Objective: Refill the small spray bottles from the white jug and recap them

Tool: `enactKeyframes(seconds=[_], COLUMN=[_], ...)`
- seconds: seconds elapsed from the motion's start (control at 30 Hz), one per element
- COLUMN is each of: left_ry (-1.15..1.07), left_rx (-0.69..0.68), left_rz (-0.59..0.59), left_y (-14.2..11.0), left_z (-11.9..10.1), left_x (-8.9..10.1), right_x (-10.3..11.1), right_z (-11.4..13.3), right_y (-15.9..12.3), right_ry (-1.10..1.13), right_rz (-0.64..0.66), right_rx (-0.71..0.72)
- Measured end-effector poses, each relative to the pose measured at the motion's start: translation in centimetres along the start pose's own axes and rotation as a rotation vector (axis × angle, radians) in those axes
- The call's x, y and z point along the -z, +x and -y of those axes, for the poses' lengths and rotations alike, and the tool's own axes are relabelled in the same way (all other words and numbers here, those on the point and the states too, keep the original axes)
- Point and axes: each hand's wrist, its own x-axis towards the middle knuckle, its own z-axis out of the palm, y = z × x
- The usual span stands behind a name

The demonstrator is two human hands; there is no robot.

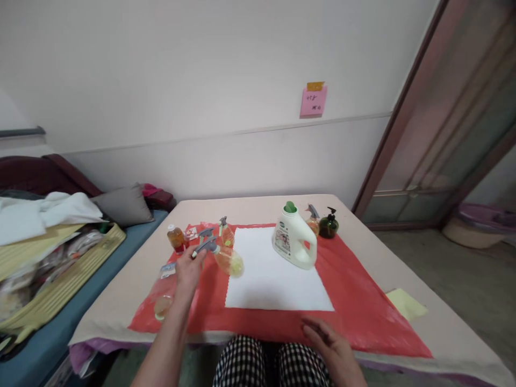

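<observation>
My left hand [190, 269] is closed on the grey trigger head of a clear spray bottle [229, 262], which leans to the right with yellowish contents in its base. Behind it stand another spray bottle [227, 236] and an amber bottle with a white cap [176, 238]. Over the table's front edge hovers my right hand [328, 341], fingers loosely bent and apart, holding nothing. A large white detergent jug [294, 239] with a green cap stands on a white sheet [278, 293].
Red cloth [363, 317] covers part of the table. Behind the jug are a spray bottle [313, 221] and a dark green pump bottle [329, 227]. A round clear container [162, 307] lies at front left, and a yellow paper [406, 303] lies at right.
</observation>
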Motion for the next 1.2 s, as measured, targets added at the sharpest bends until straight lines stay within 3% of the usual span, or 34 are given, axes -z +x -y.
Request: enactKeyframes(seconds=[0.13,0.2,0.27,0.4,0.6,0.67,0.73,0.8,0.9,0.97,1.07,1.2], left_ry=[-0.345,-0.500,-0.545,-0.540,-0.551,-0.556,-0.571,-0.612,-0.651,-0.620,-0.581,-0.453], left_rx=[0.077,0.128,0.138,0.192,0.301,0.315,0.297,0.277,0.216,0.097,-0.076,-0.127], left_rz=[0.272,0.403,0.474,0.466,0.413,0.418,0.454,0.472,0.379,0.344,0.461,0.588], left_y=[-3.7,-5.6,-7.2,-9.1,-10.8,-11.2,-11.4,-11.4,-11.1,-10.9,-10.6,-10.0], left_z=[-3.9,-5.4,-6.3,-6.2,-6.5,-6.8,-6.8,-6.5,-5.7,-5.4,-5.5,-6.2], left_x=[0.3,0.1,-0.2,-1.1,-2.3,-2.4,-2.2,-1.9,-1.4,-1.2,-1.0,-1.1], right_x=[-2.1,-2.8,-3.0,-2.6,-1.9,-1.8,-1.7,-1.6,-1.3,-1.1,-1.0,-0.8], right_z=[2.8,4.2,5.2,5.1,3.4,3.4,3.8,4.5,5.4,5.4,5.0,4.4], right_y=[-0.5,-0.8,-1.0,-1.5,-1.5,-1.5,-1.7,-1.9,-2.3,-2.4,-2.3,-2.2], right_ry=[0.579,0.765,0.843,0.795,0.396,0.294,0.345,0.518,0.776,0.849,0.837,0.775], right_rz=[0.246,0.436,0.546,0.392,0.018,-0.081,-0.081,0.006,0.139,0.189,0.232,0.221], right_rx=[-0.375,-0.443,-0.457,-0.363,0.111,0.210,0.170,0.043,-0.125,-0.193,-0.245,-0.265])
